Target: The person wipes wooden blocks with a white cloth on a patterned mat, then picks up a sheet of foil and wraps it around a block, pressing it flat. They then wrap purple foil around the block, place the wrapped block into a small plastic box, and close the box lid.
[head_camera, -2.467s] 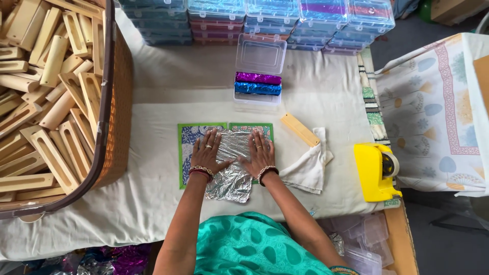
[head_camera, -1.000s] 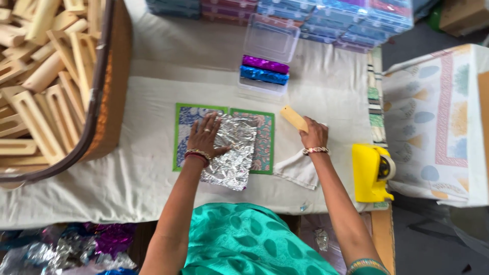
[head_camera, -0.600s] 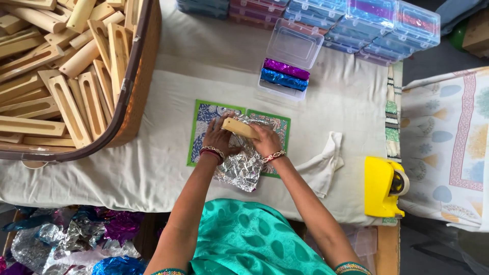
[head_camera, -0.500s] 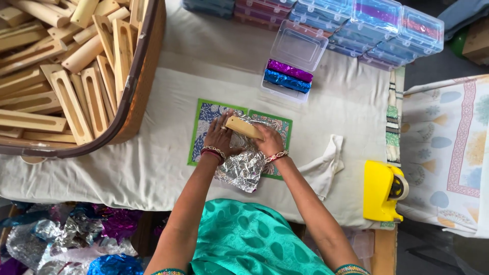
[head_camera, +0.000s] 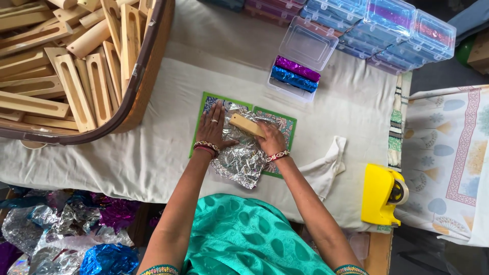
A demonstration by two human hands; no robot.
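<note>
A crinkled sheet of silver foil [head_camera: 243, 162] lies on a green patterned mat [head_camera: 283, 122] on the cloth-covered table. My left hand [head_camera: 213, 127] presses flat on the foil's left part, fingers spread. My right hand [head_camera: 270, 138] grips a small wooden block [head_camera: 245, 124] and holds it down on the foil's upper part, beside my left hand.
A big basket of slotted wooden blocks [head_camera: 76, 66] fills the upper left. An open clear box with purple and blue foil-wrapped pieces [head_camera: 295, 76] stands behind the mat, with stacked clear boxes [head_camera: 387, 23] beyond. A white cloth [head_camera: 326, 170] and yellow tape dispenser [head_camera: 382, 193] lie to the right. Loose foil sheets [head_camera: 66, 234] are lower left.
My right hand reached right, picked up the wooden block from beside the white cloth and brought it onto the foil. My left hand stayed pressing the foil.
</note>
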